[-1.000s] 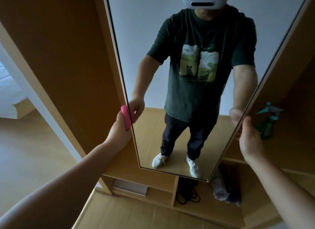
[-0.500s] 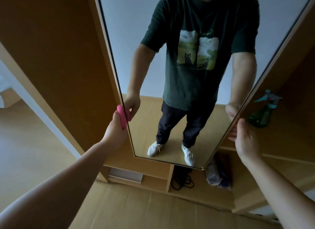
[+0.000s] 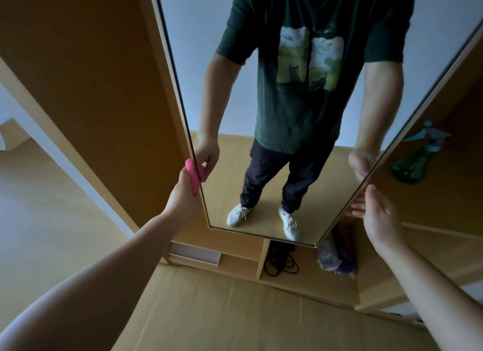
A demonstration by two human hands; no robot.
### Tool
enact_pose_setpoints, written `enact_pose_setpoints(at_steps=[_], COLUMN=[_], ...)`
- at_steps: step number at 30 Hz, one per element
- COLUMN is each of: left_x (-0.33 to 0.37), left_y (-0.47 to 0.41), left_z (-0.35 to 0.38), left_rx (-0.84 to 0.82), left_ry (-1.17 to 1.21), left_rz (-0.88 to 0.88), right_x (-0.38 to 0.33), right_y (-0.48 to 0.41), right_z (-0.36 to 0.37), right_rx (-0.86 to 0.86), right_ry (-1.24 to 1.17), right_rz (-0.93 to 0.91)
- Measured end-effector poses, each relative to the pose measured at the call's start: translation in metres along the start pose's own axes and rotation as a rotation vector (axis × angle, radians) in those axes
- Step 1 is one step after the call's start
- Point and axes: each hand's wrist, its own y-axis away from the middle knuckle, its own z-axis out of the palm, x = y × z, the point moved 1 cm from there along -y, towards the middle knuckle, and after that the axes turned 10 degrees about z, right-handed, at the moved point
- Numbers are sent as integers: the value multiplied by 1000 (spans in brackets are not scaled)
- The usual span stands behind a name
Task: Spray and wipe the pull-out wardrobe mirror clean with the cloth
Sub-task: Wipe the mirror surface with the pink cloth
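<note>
the left hand [image 3: 183, 196] holds a pink cloth [image 3: 192, 177]. its fingers are curled tight round the cloth and press it on the left edge of the mirror [image 3: 198, 50]. the cloth is bunched up between the fingers and the mirror frame, low down on that edge. part of it pokes out above the fingers.

the right hand [image 3: 379, 214] is at the other edge of the mirror, low down too. its thumb points up along the front of the frame. its fingers [image 3: 358, 209] lie close together and go round behind the edge, so their tips are hidden. the glass shows this hand curled on the edge, so it looks like it holds the mirror.

the tall mirror stands between the two hands, pulled out from the wooden wardrobe [image 3: 91, 89]. in the glass is a person in a dark green shirt, dark pants and white shoes.

past the right fingers, further right and a bit higher, a green spray bottle [image 3: 415, 165] with a blue top sits in the wardrobe. no hand touches it.

below the fingers of both hands, under the mirror, are low shelves. a black cord [image 3: 281, 262] lies in one, and a soft bundle [image 3: 332, 259] sits to its right. the wooden floor [image 3: 235, 311] is under the arms.
</note>
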Motion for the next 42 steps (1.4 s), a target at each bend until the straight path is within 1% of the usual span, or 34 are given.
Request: enact_pose_setpoints(at_steps=[4,7,15,27,31,35,42], left_x=[-4,-11,-31,-60,-68,-80,-100], left_y=[3,7,13,20,21,23,28], left_z=[7,14,36,66,77,86,108], left_rx=[-3,-13,-19,-46,-47,-35,-77], left_ry=[13,-57,-9,-79,-85,-89,-57], left_rz=[-30,2,-73,-98,-154,-156,-245], right_x=[15,23,53,100,108,116,125], right_y=[-1,1,-6,-18,-18,-16,-16], right_z=[0,2,3,24,28,29,28], right_rx=[-3,-21,-79,-68,-70,-72,-68], right_ry=[46,72,239,324,363,406,428], right_rz=[25,23,42,134,158,160,171])
